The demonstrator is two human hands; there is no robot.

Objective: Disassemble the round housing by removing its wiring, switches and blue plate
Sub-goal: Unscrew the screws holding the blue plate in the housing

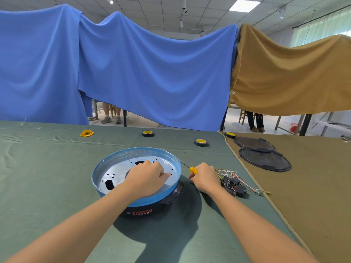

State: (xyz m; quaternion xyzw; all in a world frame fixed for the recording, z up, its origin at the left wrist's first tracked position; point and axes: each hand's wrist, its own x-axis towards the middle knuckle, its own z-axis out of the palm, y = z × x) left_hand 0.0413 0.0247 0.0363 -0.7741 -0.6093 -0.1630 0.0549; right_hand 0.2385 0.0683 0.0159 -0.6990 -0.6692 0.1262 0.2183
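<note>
Backdrop: blue and tan drapes [152, 73] hung across the room behind the bench.
Surface: green cloth table [47, 177], with a tan cloth joining it on the right.
Housing: the black round housing [152, 209] sat near the middle of the table, showing only at its near and right sides.
Plate: the blue plate [98, 168] lay askew on top of the housing, not yet lifted clear.
Left hand: the left hand [146, 179] was inside the plate, knuckles up, fingers curled down at the central cut-out and seemingly hooked on its edge.
Right hand: the right hand [205, 179] was just beside the plate's right rim, closed around the screwdriver.
Wiring: the wiring and switches [233, 183] lay loose on the cloth, already out, just right of the right hand.
Screwdriver: the yellow-handled screwdriver [193, 169] had its shaft pointing up and left toward the rim.
Key relation: the plate lay directly under the left hand, so a lift would probably fall to that hand.
</note>
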